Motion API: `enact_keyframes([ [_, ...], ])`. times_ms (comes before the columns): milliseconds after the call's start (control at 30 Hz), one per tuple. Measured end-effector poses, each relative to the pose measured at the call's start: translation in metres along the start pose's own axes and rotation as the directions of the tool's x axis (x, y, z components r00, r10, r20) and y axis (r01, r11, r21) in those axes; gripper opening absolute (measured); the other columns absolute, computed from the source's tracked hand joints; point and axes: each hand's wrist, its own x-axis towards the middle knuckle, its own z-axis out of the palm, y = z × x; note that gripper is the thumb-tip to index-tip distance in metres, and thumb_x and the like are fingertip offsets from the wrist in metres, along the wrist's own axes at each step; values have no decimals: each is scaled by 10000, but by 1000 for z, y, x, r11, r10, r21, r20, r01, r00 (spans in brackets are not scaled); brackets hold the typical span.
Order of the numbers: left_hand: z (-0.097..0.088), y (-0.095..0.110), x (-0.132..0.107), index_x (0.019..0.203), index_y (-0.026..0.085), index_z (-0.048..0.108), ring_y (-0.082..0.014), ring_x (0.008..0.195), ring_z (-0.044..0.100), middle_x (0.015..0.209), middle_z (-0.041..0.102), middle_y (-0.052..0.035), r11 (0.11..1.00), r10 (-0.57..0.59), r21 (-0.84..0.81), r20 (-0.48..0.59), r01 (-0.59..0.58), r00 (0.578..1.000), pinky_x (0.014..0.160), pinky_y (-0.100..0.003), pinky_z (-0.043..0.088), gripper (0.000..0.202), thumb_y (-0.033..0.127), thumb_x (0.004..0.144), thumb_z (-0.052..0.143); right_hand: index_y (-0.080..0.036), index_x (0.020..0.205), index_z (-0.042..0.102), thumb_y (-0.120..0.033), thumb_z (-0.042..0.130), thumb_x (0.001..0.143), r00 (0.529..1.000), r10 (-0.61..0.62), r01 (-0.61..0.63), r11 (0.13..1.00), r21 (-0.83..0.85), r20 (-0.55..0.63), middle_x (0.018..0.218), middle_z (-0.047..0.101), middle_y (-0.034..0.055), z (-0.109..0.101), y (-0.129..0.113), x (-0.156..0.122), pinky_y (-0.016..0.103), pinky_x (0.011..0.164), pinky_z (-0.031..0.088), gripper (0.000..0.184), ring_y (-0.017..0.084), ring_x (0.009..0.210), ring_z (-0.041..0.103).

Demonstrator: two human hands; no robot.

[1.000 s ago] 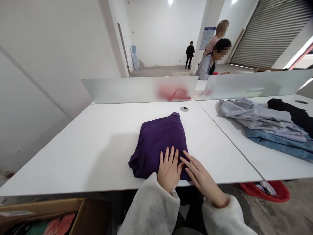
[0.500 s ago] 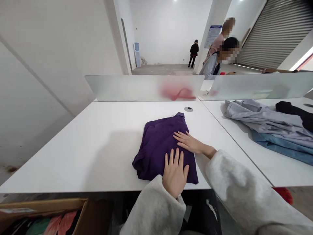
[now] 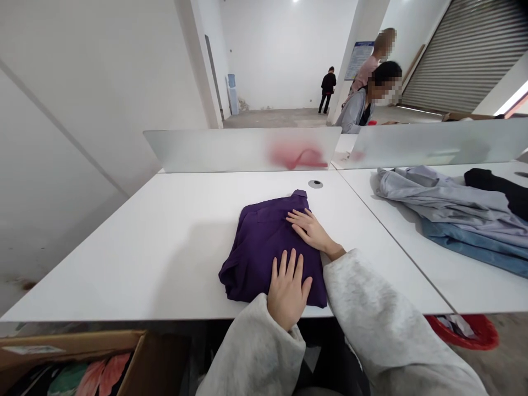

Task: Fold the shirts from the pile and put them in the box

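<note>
Head view: both hands flat on the folded purple garment (image 3: 258,236).
Garment is on the white surface (image 3: 181,214), about mid-frame, one side by the near edge. Left hand (image 3: 289,297): palm down on its lower right part, fingers spread, thumb out. Right hand (image 3: 310,230): palm down on its upper right part, fingers slightly parted, nothing pinched. Grommet (image 3: 315,184) just beyond the garment, frosted divider (image 3: 231,151) along the far edge. Right side, past the seam: gray garment (image 3: 437,195) over a blue one (image 3: 457,236), black cloth (image 3: 497,187) beside. Below the surface: cardboard box (image 3: 82,342) at left with green, pink and black cloth inside; red bin (image 3: 483,333) at right.
</note>
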Motion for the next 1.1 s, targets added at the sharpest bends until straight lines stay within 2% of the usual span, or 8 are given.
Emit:
enact_keyframes([
  [133, 1, 0, -1, 1402, 153, 413, -291, 1367, 346, 1477, 398, -87, 1000, 12, 14, -5, -12, 1000, 1091, -513, 357, 513, 414, 973, 310, -246, 1340, 521, -416, 377, 963, 972, -32, 24, 999, 39, 233, 1439, 443, 53, 4, -9, 2, 536, 1143, 150, 438, 233, 1374, 334],
  [233, -1, 2, 0, 1403, 140, 410, -307, 1368, 339, 1482, 383, -106, 999, 13, 39, 1, -13, 1000, 1082, -526, 362, 502, 382, 967, 349, -240, 1339, 522, -376, 392, 961, 965, 7, -15, 1000, 25, 262, 1440, 443, 46, 10, -2, 10, 545, 1143, 120, 422, 236, 1388, 305],
  [467, -8, 9, -10, 1413, 82, 380, -327, 1368, 328, 1476, 375, -154, 997, 23, 70, 78, -28, 997, 1074, -507, 378, 527, 353, 961, 373, -225, 1010, 707, -224, 432, 915, 966, 258, -248, 940, 236, -13, 1080, 708, 15, 16, 23, 44, 331, 979, 423, 291, 166, 1046, 629],
  [633, -61, 16, -44, 1332, 110, 489, -291, 1176, 569, 1285, 595, -148, 991, 137, -44, 284, -129, 949, 899, -430, 532, 443, 311, 967, 340, -174, 1063, 655, -206, 355, 929, 879, 442, -377, 874, 305, -180, 841, 724, 34, 19, 28, 51, 317, 840, 480, 330, 176, 841, 662],
  [767, -97, 19, -17, 1385, 178, 424, -204, 1012, 648, 1164, 668, -101, 965, 199, -219, 264, -142, 944, 829, -357, 554, 444, 247, 984, 246, -161, 1091, 648, -221, 343, 934, 862, 332, -303, 943, 136, -382, 1081, 673, 96, 17, 27, 41, 351, 955, 430, 348, 206, 1047, 586],
  [900, -57, -2, 63, 1403, 144, 399, -193, 1276, 479, 1371, 525, -129, 955, 174, -252, 58, -154, 983, 1055, -376, 418, 471, 213, 980, 204, -159, 1361, 489, -282, 336, 952, 908, 288, -341, 930, -137, -305, 1487, 362, 118, 17, 26, 38, 493, 1120, 214, 453, 277, 1388, 261],
  [1000, -7, -31, 106, 1402, 58, 383, -280, 1378, 328, 1472, 368, -198, 994, 14, -107, 142, 1, 990, 1101, -484, 330, 505, 301, 981, 246, -172, 1480, 303, -376, 379, 946, 913, 401, -407, 887, -219, -73, 1554, 201, 139, 22, 27, 39, 566, 1110, 174, 577, 339, 1427, 135],
  [1100, 18, -60, 114, 1406, 81, 396, -275, 1395, 292, 1485, 360, -164, 999, -31, 20, 253, 27, 967, 1133, -484, 258, 529, 360, 987, 235, -194, 1505, 228, -427, 375, 944, 878, 477, -456, 861, -228, 47, 1553, 202, 142, 26, 28, 40, 551, 1106, 208, 625, 342, 1423, 158],
])
